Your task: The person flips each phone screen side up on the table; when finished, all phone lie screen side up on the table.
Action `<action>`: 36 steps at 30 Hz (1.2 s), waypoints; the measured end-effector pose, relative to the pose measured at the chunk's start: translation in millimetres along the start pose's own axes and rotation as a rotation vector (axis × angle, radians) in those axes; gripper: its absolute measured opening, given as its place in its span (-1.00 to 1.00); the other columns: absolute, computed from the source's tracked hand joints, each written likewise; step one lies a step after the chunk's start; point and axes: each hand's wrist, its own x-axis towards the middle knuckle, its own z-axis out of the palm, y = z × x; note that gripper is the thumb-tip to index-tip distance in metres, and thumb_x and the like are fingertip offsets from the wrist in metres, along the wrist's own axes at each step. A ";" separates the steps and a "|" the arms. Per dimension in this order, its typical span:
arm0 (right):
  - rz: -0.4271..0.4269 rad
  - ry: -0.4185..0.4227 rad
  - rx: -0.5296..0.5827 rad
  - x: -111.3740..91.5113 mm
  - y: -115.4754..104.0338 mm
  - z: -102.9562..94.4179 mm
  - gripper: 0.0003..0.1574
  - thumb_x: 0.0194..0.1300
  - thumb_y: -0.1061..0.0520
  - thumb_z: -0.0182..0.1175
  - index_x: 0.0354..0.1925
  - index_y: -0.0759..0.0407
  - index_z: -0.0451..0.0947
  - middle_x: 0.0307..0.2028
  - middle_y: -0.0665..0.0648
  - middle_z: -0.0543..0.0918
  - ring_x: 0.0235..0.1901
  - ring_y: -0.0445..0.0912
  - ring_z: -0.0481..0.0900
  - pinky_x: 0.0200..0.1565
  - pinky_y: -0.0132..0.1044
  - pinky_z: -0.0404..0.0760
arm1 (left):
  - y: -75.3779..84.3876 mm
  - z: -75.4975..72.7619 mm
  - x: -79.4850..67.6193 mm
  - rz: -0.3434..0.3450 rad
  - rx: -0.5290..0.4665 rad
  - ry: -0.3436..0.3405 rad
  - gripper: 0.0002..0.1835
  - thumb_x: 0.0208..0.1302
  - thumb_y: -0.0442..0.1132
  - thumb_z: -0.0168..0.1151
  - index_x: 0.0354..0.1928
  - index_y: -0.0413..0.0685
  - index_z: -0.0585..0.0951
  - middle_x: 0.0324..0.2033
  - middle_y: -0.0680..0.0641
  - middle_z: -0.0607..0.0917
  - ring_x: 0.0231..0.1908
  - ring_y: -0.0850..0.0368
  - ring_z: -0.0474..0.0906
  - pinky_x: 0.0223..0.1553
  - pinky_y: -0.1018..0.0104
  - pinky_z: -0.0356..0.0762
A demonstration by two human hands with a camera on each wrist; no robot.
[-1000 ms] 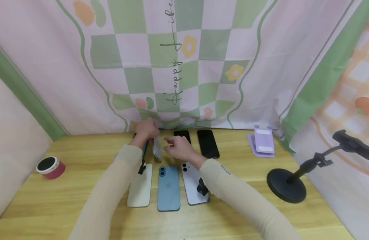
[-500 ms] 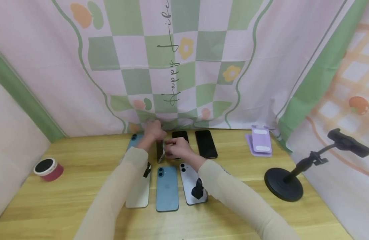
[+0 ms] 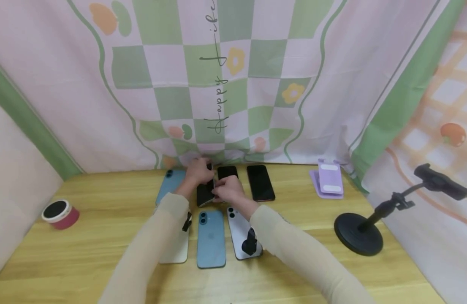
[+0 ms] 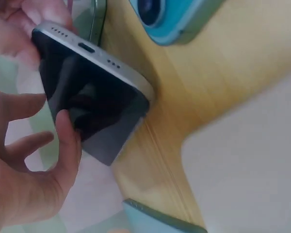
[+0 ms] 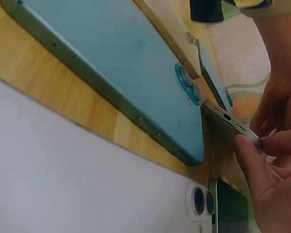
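A smartphone with a black screen is tilted up from the wooden table, its screen facing me. My left hand holds its far end; in the left wrist view the thumb lies over the screen. My right hand pinches the phone's right edge near its port end, thumb and finger at the corner in the right wrist view. Left of it lies a blue phone, back up and partly covered by my left arm. A dark-screened phone lies just beyond my right hand, partly hidden.
Nearer me lie a white phone, a blue phone and a lavender phone, backs up. Another black-screened phone lies back right. A purple phone stand, a black holder and a red-and-white jar stand around them.
The smartphone has turned from showing its pale side to showing its black screen, and leans lower. My right hand has come in and taken its edge; my left hand has shifted right.
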 end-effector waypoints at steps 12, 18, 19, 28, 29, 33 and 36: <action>-0.081 0.027 -0.225 0.4 3.3 0.8 -0.47 0.30 0.36 0.32 0.24 0.31 0.59 0.15 0.32 0.72 -0.18 0.05 0.84 -0.22 -0.28 0.81 | -41.4 -24.7 -12.7 -0.017 0.142 -0.160 -0.13 0.20 -0.08 0.42 0.56 0.04 0.34 0.49 -0.23 0.44 0.43 -0.42 0.36 0.43 -0.51 0.22; -0.181 -0.032 -0.483 0.7 -0.2 4.1 -0.38 0.22 0.32 0.37 0.27 0.20 0.61 0.18 0.28 0.71 -0.12 0.00 0.72 -0.06 -0.19 0.74 | -49.0 -25.2 -17.8 -0.014 0.265 -0.297 -0.09 0.17 0.14 0.48 0.55 0.19 0.36 0.58 -0.16 0.32 0.55 -0.37 0.17 0.51 -0.55 -0.05; -0.198 -0.050 -0.523 1.1 -0.4 5.5 -0.36 0.20 0.31 0.39 0.27 0.19 0.61 0.18 0.28 0.72 -0.11 0.00 0.67 -0.06 -0.18 0.71 | -48.7 -25.6 -19.5 -0.016 0.275 -0.314 -0.09 0.19 0.16 0.47 0.56 0.20 0.34 0.59 -0.15 0.29 0.57 -0.34 0.15 0.53 -0.54 -0.08; -0.260 -0.103 -0.719 3.9 -1.2 17.3 -0.40 0.24 0.33 0.30 0.27 0.23 0.60 0.27 0.24 0.68 -0.05 0.06 0.62 -0.08 -0.20 0.64 | -54.8 -21.5 -18.3 -0.022 0.279 -0.316 -0.07 0.20 0.16 0.47 0.58 0.23 0.30 0.64 -0.08 0.20 0.61 -0.35 0.03 0.53 -0.54 -0.13; -0.261 -0.101 -0.731 4.0 -1.7 18.0 -0.41 0.25 0.33 0.30 0.27 0.24 0.60 0.27 0.25 0.68 -0.02 0.06 0.63 -0.04 -0.18 0.65 | -54.5 -21.8 -19.1 -0.022 0.276 -0.308 -0.07 0.20 0.16 0.47 0.58 0.22 0.31 0.63 -0.08 0.21 0.61 -0.36 0.03 0.52 -0.54 -0.13; -0.267 -0.100 -0.766 3.3 -4.3 20.2 -0.43 0.25 0.30 0.33 0.24 0.27 0.62 0.25 0.28 0.68 0.14 0.12 0.66 0.15 -0.06 0.70 | -53.7 -21.0 -21.0 -0.033 0.262 -0.281 -0.11 0.19 0.14 0.49 0.55 0.22 0.36 0.61 -0.08 0.28 0.60 -0.35 0.05 0.53 -0.50 -0.12; -0.275 -0.098 -0.787 2.6 -5.8 21.9 -0.45 0.24 0.28 0.35 0.22 0.30 0.63 0.22 0.29 0.70 0.22 0.17 0.65 0.25 0.02 0.67 | -53.7 -20.1 -21.4 -0.044 0.252 -0.271 -0.11 0.19 0.13 0.49 0.55 0.23 0.37 0.59 -0.07 0.31 0.60 -0.34 0.04 0.54 -0.48 -0.12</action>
